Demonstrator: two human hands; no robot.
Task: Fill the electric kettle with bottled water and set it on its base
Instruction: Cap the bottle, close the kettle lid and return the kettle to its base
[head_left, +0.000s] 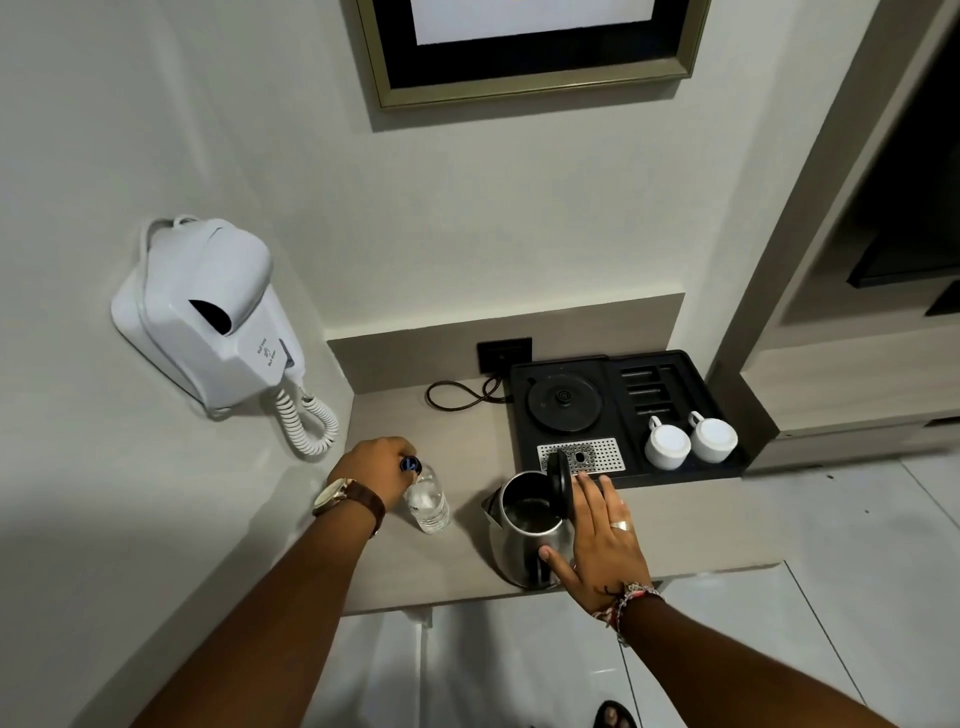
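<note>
A steel electric kettle (524, 540) stands on the beige counter with its black lid (562, 488) flipped up. My right hand (602, 535) lies against the kettle's right side, fingers spread along the raised lid and thumb on the body. A clear water bottle (428, 504) with a blue cap (410, 464) stands upright to the kettle's left. My left hand (376, 465) is closed around the bottle's neck and cap. The round black kettle base (563, 402) sits bare in the black tray (727, 395) behind the kettle.
Two white cups (667, 444) stand upside down in the tray's right part, beside a perforated metal drip grid (597, 452). A black cord (457, 397) loops from the wall socket (504, 353). A white wall hair dryer (208, 317) hangs at left. The counter's front edge (519, 597) lies just below the kettle.
</note>
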